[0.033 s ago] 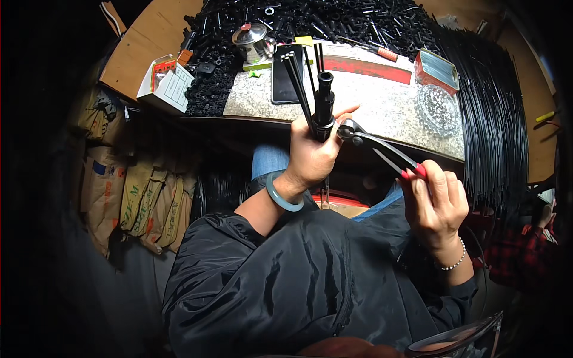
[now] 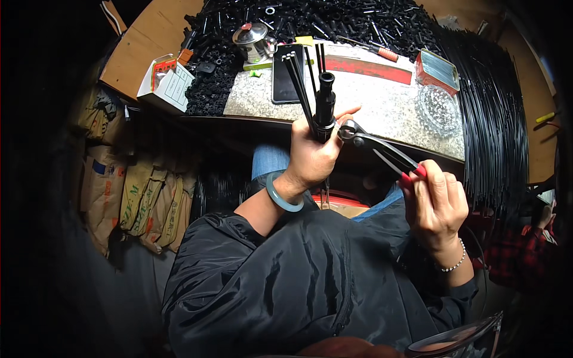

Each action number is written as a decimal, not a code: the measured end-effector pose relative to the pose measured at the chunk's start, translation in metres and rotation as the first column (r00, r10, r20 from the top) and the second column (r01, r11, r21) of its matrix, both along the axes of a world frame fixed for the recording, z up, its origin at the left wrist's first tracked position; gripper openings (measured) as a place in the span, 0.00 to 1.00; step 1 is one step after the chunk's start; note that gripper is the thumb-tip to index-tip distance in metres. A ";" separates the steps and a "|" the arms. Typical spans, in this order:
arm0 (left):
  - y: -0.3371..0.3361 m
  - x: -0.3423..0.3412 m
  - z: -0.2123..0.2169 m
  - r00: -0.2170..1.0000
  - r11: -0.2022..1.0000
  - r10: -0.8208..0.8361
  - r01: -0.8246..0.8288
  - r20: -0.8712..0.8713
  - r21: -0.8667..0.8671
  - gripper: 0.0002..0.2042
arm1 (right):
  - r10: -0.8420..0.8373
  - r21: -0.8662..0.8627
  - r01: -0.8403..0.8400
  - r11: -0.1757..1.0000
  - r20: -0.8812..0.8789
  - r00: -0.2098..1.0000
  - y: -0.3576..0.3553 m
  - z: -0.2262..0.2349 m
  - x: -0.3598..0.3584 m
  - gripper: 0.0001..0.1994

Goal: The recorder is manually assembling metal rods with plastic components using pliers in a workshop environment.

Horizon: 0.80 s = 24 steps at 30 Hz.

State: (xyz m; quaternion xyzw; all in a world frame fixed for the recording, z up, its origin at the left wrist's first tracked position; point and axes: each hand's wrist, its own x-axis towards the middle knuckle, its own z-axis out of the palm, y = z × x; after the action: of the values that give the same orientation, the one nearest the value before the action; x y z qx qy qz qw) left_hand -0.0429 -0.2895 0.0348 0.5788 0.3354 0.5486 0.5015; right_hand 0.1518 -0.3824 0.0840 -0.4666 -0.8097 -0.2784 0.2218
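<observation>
Beyond my lap, my left hand (image 2: 313, 160) is closed round a black stepped tube (image 2: 325, 104) that stands nearly upright. Several thin black rods (image 2: 300, 83) with pale ends rise beside the tube, also in that grip. Farther right, my right hand (image 2: 440, 206) is closed on the red handles of a pair of pincers (image 2: 388, 148). Their rounded metal jaws are at the left hand's fingers, beside the tube's lower part. Whether the jaws grip anything, I cannot tell. My left palm hides the lower ends of the rods.
On the worktable lie a phone (image 2: 287, 74), a metal pot (image 2: 253, 42), a red strip (image 2: 367, 68), a glass dish (image 2: 437, 110) and boxes. Black parts (image 2: 334, 18) heap behind; long black rods (image 2: 486, 107) hang at right. Sacks (image 2: 143, 197) stand left; another person's checked sleeve (image 2: 525, 256) is at right.
</observation>
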 end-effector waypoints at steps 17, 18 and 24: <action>-0.010 -0.006 0.008 0.988 0.979 -0.139 0.147 -0.064 0.142 0.11 | -0.485 -0.612 -0.782 0.119 -0.723 0.492 -0.021 -0.014 0.005 0.22; -0.010 -0.004 0.012 0.985 0.969 -0.162 0.169 -0.053 0.179 0.11 | -0.801 -0.377 -0.915 -0.140 -0.501 0.329 -0.021 -0.013 0.002 0.23; -0.009 -0.007 0.001 0.990 0.981 -0.106 0.120 -0.094 0.154 0.10 | -0.099 -0.559 -0.546 0.624 -0.750 0.654 -0.023 -0.027 -0.009 0.31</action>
State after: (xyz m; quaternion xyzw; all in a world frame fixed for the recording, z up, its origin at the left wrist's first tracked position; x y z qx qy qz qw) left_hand -0.0494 -0.2987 0.0361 0.6582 0.2782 0.5190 0.4690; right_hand 0.1432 -0.4049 0.0569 -0.4674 -0.7486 0.3207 0.3439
